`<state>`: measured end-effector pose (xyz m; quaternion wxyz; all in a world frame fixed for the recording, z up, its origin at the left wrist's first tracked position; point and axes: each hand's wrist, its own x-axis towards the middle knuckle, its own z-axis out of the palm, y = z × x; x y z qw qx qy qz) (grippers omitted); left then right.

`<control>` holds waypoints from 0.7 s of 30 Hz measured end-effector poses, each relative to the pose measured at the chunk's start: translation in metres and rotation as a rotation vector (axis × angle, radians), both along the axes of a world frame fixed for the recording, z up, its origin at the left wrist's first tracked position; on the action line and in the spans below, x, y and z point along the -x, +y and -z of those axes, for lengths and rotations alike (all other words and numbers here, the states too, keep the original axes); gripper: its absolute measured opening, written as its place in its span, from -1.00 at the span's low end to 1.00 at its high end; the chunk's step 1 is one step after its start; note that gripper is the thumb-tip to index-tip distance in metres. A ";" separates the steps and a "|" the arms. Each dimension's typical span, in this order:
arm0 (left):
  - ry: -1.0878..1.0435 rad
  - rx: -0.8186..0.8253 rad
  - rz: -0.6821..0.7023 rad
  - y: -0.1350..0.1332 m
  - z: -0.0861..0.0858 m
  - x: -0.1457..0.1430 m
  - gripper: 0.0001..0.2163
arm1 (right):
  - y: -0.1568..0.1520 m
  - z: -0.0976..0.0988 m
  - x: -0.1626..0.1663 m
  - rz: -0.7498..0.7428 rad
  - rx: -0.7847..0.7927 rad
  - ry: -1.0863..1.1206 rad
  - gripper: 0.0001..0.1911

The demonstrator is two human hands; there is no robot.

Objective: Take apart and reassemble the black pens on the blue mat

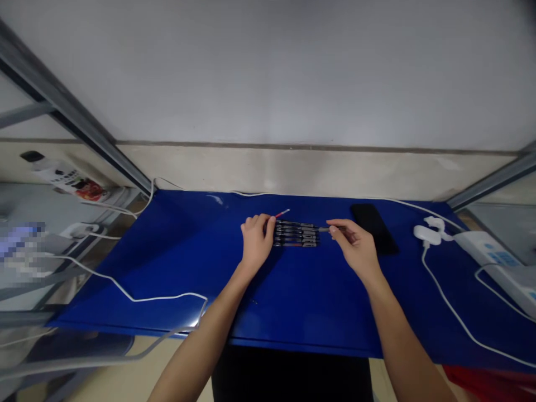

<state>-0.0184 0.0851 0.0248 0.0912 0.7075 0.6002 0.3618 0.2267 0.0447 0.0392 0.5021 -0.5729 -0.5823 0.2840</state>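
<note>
Several dark pens [299, 235] lie side by side in a row on the blue tabletop [167, 240]. Around the left ends of the upper pens, my left hand [256, 239] is closed, with its thumb and fingers bent together; the exact grip is partly hidden. A thin red refill with a pale tip [283, 213] sticks out just beyond those fingers. At the right end of the row, my right hand [355, 240] pinches a slim grey-black pen [324, 229] between thumb and fingers. Its far end is hidden by the fingers.
A black phone [374, 228] lies right of my right hand. Farther right are a white charger plug [427, 235] and a power strip [496, 262]. A white cable [159, 298] crosses the table's left side. A bottle [71, 177] stands beyond the left metal post.
</note>
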 end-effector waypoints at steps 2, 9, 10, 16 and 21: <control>-0.029 -0.008 -0.086 0.007 -0.001 0.009 -0.71 | -0.002 -0.005 0.008 -0.064 0.017 0.035 -0.79; 0.017 -0.023 -0.204 0.018 0.007 0.022 -0.71 | -0.075 -0.016 0.105 -0.624 0.013 -0.191 -0.79; 0.023 -0.019 -0.202 0.019 0.009 0.021 -0.70 | -0.091 -0.011 0.124 -0.668 -0.055 -0.323 -0.78; 0.021 -0.004 -0.211 0.019 0.010 0.021 -0.70 | -0.148 0.035 0.191 -0.455 -0.136 -0.843 -0.80; 0.009 0.031 -0.194 0.018 0.009 0.020 -0.67 | -0.144 0.041 0.193 -0.464 -0.169 -0.832 -0.82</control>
